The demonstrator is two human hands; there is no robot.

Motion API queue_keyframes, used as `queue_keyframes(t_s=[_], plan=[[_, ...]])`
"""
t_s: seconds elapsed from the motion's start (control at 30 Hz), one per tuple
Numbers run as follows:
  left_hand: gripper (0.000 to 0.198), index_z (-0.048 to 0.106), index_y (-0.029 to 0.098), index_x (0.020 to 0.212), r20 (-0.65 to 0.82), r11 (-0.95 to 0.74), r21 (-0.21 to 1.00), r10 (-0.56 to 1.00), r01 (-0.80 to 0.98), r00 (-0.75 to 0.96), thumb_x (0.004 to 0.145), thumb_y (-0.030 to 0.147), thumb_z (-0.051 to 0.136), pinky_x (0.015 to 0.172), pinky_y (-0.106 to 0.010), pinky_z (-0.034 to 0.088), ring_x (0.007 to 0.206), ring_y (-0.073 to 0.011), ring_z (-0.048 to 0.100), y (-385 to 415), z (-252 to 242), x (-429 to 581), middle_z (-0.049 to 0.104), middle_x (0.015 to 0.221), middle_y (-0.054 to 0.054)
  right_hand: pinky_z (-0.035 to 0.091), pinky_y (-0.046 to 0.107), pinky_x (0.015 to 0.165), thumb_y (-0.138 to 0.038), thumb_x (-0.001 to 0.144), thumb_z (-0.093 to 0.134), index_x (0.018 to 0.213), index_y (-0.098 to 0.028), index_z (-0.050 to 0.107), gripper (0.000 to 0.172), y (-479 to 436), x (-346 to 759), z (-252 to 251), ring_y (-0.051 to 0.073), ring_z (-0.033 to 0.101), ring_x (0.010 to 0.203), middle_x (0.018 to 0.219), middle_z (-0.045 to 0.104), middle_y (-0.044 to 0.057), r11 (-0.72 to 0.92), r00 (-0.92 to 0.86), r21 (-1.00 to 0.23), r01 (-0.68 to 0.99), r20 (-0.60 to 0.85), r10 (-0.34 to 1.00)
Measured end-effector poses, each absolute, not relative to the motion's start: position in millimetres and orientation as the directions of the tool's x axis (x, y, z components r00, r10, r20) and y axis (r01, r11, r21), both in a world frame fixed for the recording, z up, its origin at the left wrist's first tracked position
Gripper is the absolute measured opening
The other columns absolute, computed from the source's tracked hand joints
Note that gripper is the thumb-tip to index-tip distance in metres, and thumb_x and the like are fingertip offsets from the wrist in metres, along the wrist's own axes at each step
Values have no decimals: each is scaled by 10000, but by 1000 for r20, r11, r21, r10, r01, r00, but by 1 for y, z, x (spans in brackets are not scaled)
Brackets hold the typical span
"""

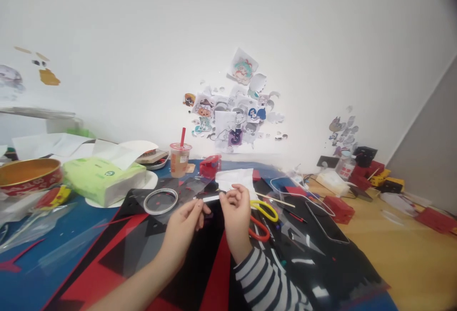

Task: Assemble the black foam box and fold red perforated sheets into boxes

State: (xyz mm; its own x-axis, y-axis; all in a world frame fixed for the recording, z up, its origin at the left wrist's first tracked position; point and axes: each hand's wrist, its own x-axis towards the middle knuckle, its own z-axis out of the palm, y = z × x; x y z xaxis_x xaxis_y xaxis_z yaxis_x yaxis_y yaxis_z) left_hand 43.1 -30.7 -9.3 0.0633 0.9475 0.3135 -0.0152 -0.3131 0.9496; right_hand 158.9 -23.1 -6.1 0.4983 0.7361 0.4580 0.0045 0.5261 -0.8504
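Observation:
A narrow white strip (pixel 211 198) is stretched between my two hands above the black and red sheets (pixel 214 273). My left hand (pixel 187 218) pinches its left end between thumb and fingers. At the right end, my right hand (pixel 236 213) grips it with thumb and forefinger, the other fingers curled. A roll of tape (pixel 145 201) lies to the left of my left hand. Close by my right hand are yellow scissor handles (pixel 274 214) and orange scissor handles (pixel 266 235); their blades are hidden. White paper (pixel 237 177) lies just beyond my hands.
Left stand a green tissue packet (pixel 103 180) and a red-gold bowl (pixel 30 177). At the back are a drink cup (pixel 179 162) with a red straw and a red object (pixel 210 165). A phone (pixel 326 223) and a red box (pixel 339 209) lie right. Paper cutouts (pixel 235 115) cover the wall.

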Motion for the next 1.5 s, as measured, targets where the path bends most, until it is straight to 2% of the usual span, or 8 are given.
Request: queue_keyframes(t_s=[0.27,0.53,0.83,0.93,1.03,1.2,1.27,1.5], plan=[[337,602,170,680,327,-332,942,941,54,87,793,463,477,498,-231,352,475,-134,467,-27,-11,38,515,477,29,467,259,608,-262,760,563,838,-185,560,110,-25,159,-13,141,552,664,720,539,-3,507,412,-845,171,529,742],[345,615,157,672,321,-324,941,946,102,43,767,468,499,515,-250,393,493,-148,516,-27,-11,34,547,507,12,484,269,627,-279,787,546,837,-178,562,113,-28,158,-12,144,567,681,772,573,20,519,432,-828,213,557,710],[327,577,159,630,323,-327,939,945,105,50,743,458,510,475,-235,396,448,-128,501,-21,-5,30,538,481,23,482,245,564,-234,811,507,848,-179,561,86,-25,160,-15,136,548,634,739,542,10,504,349,-754,421,647,678],[312,578,162,638,339,-342,931,940,128,45,741,448,510,484,-240,408,463,-135,514,-22,-6,32,549,496,19,471,267,576,-195,838,456,881,-177,558,112,-27,161,-15,149,537,642,733,543,19,481,279,-617,623,750,600],[281,599,164,706,364,-364,917,931,162,28,747,427,506,503,-248,420,499,-144,532,-23,-7,32,580,559,10,455,336,656,-191,858,441,912,-176,594,164,-32,163,-12,209,527,775,827,561,78,381,119,-310,871,886,449],[238,604,176,732,421,-418,883,906,213,34,754,393,508,535,-255,440,540,-152,548,-26,-10,33,594,617,8,457,317,669,-143,876,459,879,-162,626,168,-39,160,-8,204,520,787,844,625,81,477,-227,66,876,930,288],[237,599,179,751,439,-437,872,897,220,43,770,388,488,536,-255,453,550,-154,559,-27,-11,34,601,640,4,468,317,680,-129,884,449,883,-146,627,179,-39,158,-8,201,528,789,822,646,76,518,-259,88,851,928,268],[215,571,193,704,560,-540,782,828,310,31,807,345,459,585,-255,442,601,-156,556,-29,-16,37,596,664,-5,494,321,669,-133,898,435,852,-136,628,199,-40,154,-8,191,558,762,805,672,69,576,-168,-27,817,944,283]])
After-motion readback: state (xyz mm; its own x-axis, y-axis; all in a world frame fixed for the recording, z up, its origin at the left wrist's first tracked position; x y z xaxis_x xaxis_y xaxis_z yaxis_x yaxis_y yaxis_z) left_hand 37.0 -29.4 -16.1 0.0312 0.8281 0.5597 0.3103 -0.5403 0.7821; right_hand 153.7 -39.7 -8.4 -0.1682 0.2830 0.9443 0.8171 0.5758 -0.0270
